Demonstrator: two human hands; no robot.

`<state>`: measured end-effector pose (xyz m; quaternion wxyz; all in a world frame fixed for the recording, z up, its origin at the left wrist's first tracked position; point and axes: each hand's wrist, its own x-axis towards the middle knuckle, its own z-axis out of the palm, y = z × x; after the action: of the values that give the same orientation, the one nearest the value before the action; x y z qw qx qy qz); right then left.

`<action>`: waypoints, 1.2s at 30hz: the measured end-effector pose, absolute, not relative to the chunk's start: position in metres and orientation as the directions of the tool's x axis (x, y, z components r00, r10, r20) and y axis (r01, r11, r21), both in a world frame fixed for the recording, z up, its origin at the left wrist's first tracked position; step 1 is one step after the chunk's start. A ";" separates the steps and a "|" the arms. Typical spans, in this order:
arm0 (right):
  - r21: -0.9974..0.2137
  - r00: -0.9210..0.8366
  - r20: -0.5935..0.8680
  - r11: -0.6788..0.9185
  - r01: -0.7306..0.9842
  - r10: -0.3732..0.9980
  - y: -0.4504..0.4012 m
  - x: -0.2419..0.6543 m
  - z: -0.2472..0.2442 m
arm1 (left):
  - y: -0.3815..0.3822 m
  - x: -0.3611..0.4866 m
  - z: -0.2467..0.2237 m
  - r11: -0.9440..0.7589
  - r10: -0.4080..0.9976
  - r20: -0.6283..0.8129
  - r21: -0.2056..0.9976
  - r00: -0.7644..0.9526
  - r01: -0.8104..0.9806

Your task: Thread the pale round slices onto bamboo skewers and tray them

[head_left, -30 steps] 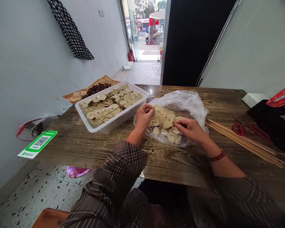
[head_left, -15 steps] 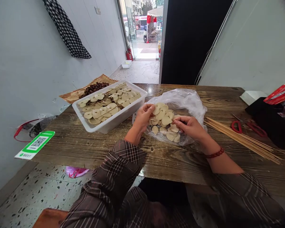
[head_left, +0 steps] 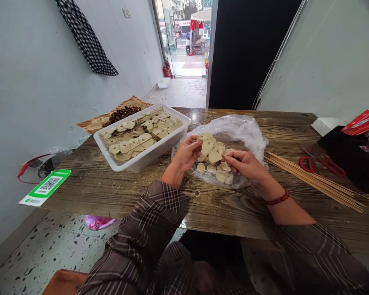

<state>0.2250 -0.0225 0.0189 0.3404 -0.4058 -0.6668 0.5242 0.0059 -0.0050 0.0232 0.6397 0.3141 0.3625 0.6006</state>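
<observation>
My left hand [head_left: 187, 153] is closed, thumb and fingers pinching a thin, round, cream-coloured slice [head_left: 205, 136]. Across from it, my right hand [head_left: 244, 164] has its fingertips pressed together on what looks like the end of a thin skewer, mostly hidden. Between the hands, a few overlapping slices [head_left: 215, 155] appear threaded in a row. Beneath them, more loose slices [head_left: 223, 176] lie on a crumpled clear plastic bag [head_left: 242, 127] on the wooden table.
Left of the bag stands a white plastic tub [head_left: 147, 159] of skewered slices. Behind it, dark red dates [head_left: 124, 114] lie on brown paper. Bamboo skewers [head_left: 313, 180], red-handled scissors [head_left: 306, 164] and a black box [head_left: 347, 151] are at right; a green QR card [head_left: 47, 186] sits at the left edge.
My left hand has shifted its grip slightly, and the top slice now lies flatter near its fingertips. My right hand stays nearly in place.
</observation>
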 end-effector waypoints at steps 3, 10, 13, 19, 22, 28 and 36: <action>-0.982 -0.434 0.017 0.097 0.163 0.901 -0.024 0.223 0.020 | -0.007 0.009 0.024 0.136 0.990 -0.118 0.781 0.070 -0.610; -0.992 -0.402 0.013 0.063 0.112 0.916 -0.027 0.220 0.021 | -0.008 0.010 0.021 0.121 0.993 -0.097 0.732 0.073 -0.671; -0.990 -0.404 0.024 0.077 0.115 0.915 -0.028 0.219 0.022 | -0.009 0.013 0.023 0.135 0.991 -0.087 0.702 0.104 -0.700; -0.910 -0.390 0.169 0.295 0.292 0.905 -0.028 0.215 0.019 | -0.020 0.026 0.030 0.166 0.975 -0.017 0.720 0.222 -0.674; -0.841 -0.390 0.244 0.394 0.371 0.888 -0.027 0.215 0.017 | -0.019 0.024 0.031 0.135 0.986 -0.034 0.728 0.161 -0.672; -0.765 -0.383 0.367 0.509 0.394 0.848 -0.026 0.216 0.014 | -0.012 0.013 0.033 0.052 0.998 -0.066 0.733 0.005 -0.678; -0.720 -0.389 0.412 0.556 0.415 0.824 -0.024 0.214 0.006 | -0.017 0.020 0.032 0.038 0.999 -0.038 0.773 0.014 -0.634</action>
<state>0.2144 -0.0242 0.0064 0.3900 -0.3914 -0.7911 0.2624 0.0203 -0.0166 0.0319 0.6493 0.2925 0.3123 0.6288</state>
